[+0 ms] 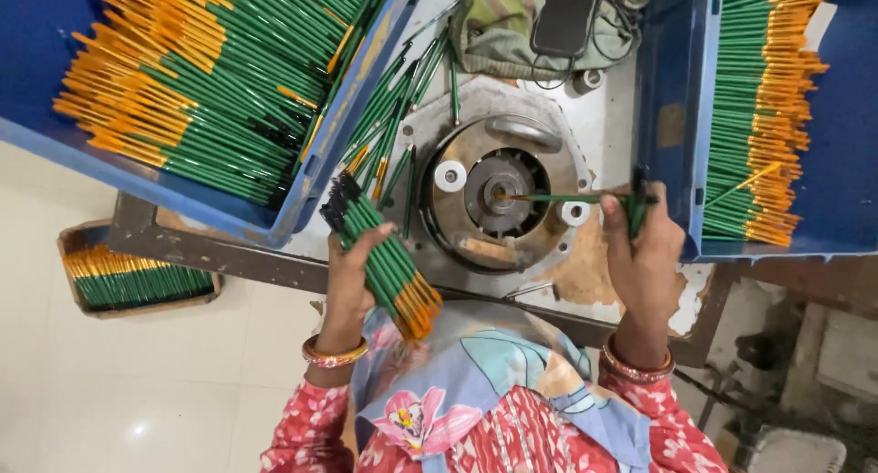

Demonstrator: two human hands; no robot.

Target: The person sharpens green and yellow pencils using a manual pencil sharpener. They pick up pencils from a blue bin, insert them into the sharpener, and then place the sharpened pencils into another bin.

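Right hand (643,244), at the right of centre in the frame, is closed around a single green brush (572,198) and holds it level, its long axis running straight left from the fingers so that the tip sits in the dark central hole of the round metal machine head (498,194) in the middle of the frame. Of the two hands, this one is clearly nearer the hole; the brush bridges the gap between them. Left hand (352,267), lower left of centre, is clenched around a thick bundle of green brushes (384,258) that slants from dark bristle ends at the upper left down to orange ends at the lower right, near the patterned cloth on the person's lap. The bundle lies to the left of the machine, apart from it. More loose green brushes (389,116) lie fanned on the bench just above that hand. A blue tray (315,176) heaped with the same brushes fills the upper left of the frame, and a second blue tray (677,116) with a neater row stands at the upper right, just beyond the right hand. A small box of brushes (133,276) sits on the floor at the left edge.
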